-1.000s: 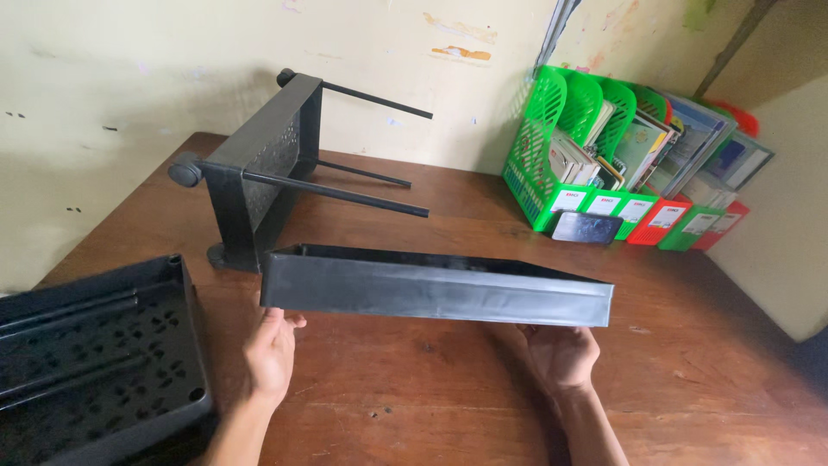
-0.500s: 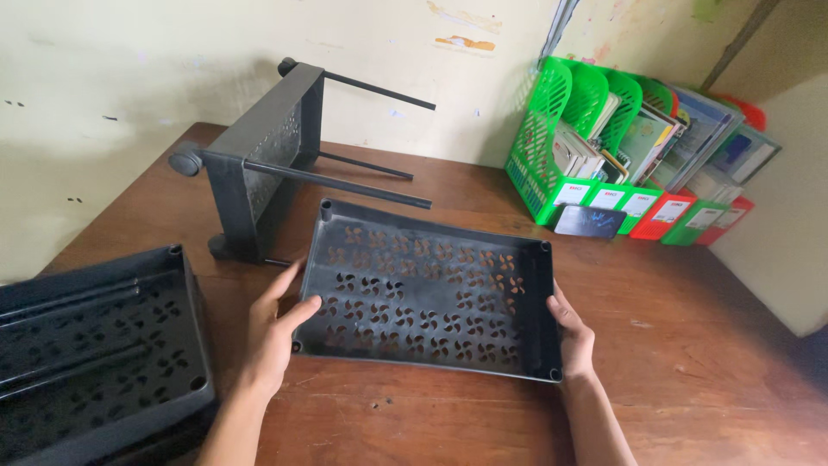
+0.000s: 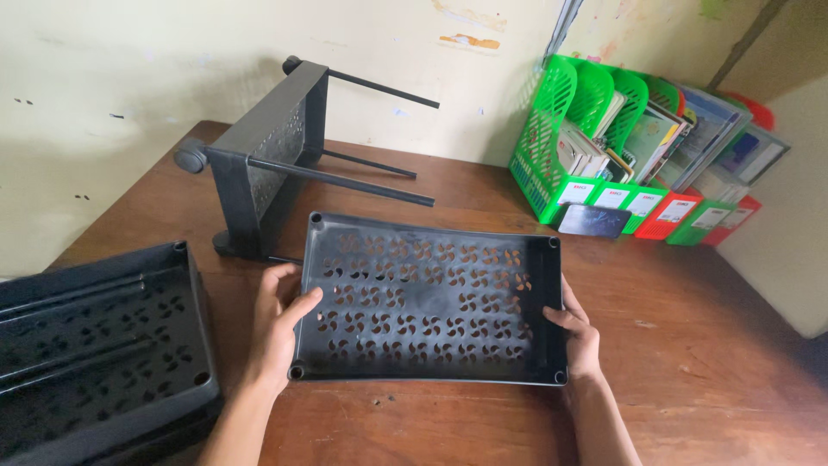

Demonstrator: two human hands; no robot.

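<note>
We have our left hand (image 3: 280,324) closed on the left short edge of the black perforated tray (image 3: 429,298), thumb laid over the rim onto the inner face, and our right hand (image 3: 580,332) gripping the opposite short edge the same way, fingers curled over the rim. Against the picture from half a second ago the tray has come a little nearer to us and lies flatter toward the camera, so that its four corner sockets and the rows of cut-outs show more fully; a second ago it was turned edge-on, showing only its long side wall. Its long axis runs left to right across the lower middle of the frame, tilted slightly so the right end sits a touch lower, and its open, ribbed face points up toward us. It is held just above the brown wooden tabletop (image 3: 707,371), in the centre of the picture. At lower left lies another black perforated tray (image 3: 103,345), with rods resting inside it. Above our left hand, in the upper left, a third black shelf (image 3: 263,164) stands on its edge with thin black rods (image 3: 341,181) sticking out to the right. At upper right, against the wall, stand green file racks (image 3: 578,129) full of books and papers, with red racks (image 3: 720,220) beside them.
</note>
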